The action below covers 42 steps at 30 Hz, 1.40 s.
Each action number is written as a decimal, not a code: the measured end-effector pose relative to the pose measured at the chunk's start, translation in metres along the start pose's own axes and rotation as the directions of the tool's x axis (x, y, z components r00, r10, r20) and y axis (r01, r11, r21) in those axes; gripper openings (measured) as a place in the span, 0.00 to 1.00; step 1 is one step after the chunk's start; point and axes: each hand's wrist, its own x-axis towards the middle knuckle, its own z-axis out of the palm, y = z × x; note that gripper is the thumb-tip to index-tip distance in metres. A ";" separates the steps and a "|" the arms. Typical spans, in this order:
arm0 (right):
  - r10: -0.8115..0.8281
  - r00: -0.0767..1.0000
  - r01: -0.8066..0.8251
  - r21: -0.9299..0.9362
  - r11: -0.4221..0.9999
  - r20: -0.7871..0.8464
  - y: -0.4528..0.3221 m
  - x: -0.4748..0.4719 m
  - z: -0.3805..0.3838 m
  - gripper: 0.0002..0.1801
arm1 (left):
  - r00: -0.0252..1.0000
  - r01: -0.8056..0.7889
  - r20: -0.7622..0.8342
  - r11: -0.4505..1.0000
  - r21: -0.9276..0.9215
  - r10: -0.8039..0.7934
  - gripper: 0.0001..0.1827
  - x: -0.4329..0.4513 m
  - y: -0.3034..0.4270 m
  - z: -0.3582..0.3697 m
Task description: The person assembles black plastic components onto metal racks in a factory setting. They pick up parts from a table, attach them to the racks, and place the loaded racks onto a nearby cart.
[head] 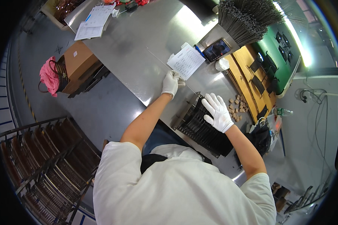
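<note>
In a white glove, my left hand (172, 83) grips a thin metal rod (157, 58) around its middle. The rod slants across the table, and its lower end reaches the metal end frame (197, 94) of a row of black parts. My right hand (218, 114), also gloved in white, lies flat with fingers extended on top of those closely packed black parts (195, 123). Their exact kind I cannot tell. Just beyond my left hand a printed form (186, 61) rests on the stainless steel table (129, 53).
A metal holder (214, 38) full of thin wire rods (242, 24) stands at the back right, a smartphone (217, 50) before it. Small wooden blocks (236, 105) lie right of the black parts. Left on the floor are a cardboard box (80, 60) and a loaded rack (48, 166).
</note>
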 end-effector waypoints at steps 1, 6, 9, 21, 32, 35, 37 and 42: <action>-0.001 1.000 0.001 0.000 1.000 -0.005 0.001 0.001 0.000 0.37 | 1.000 0.010 0.017 1.000 -0.006 -0.010 0.08 -0.002 -0.001 0.001; -0.002 1.000 0.002 0.003 1.000 -0.021 0.000 0.000 0.001 0.38 | 1.000 -0.018 0.016 0.999 0.039 0.017 0.07 -0.005 -0.005 0.000; -0.009 0.999 0.009 0.000 1.000 -0.034 0.001 0.001 0.002 0.37 | 1.000 0.006 0.001 1.000 0.017 -0.006 0.06 0.004 -0.009 -0.001; 0.008 0.999 -0.007 0.026 1.000 -0.033 -0.003 0.001 -0.002 0.38 | 0.999 -0.046 -0.015 0.999 0.028 0.046 0.10 0.016 0.040 -0.036; -0.021 1.000 0.021 0.000 1.000 0.006 0.009 -0.049 -0.006 0.37 | 0.978 0.207 0.006 0.972 -0.114 -0.207 0.27 0.035 0.069 -0.065; 0.000 1.000 0.000 0.047 0.999 0.006 0.012 -0.052 -0.007 0.36 | 0.973 0.228 -0.016 0.972 -0.051 -0.229 0.27 0.040 0.082 -0.072; 0.011 0.997 -0.013 0.032 0.999 0.070 0.013 -0.054 -0.011 0.36 | 0.989 0.144 0.024 0.986 -0.078 -0.143 0.21 0.047 0.072 -0.083; 0.005 1.000 -0.005 0.063 0.998 0.004 0.011 -0.034 -0.004 0.36 | 0.981 0.174 0.083 0.985 0.008 -0.174 0.13 0.019 0.047 -0.037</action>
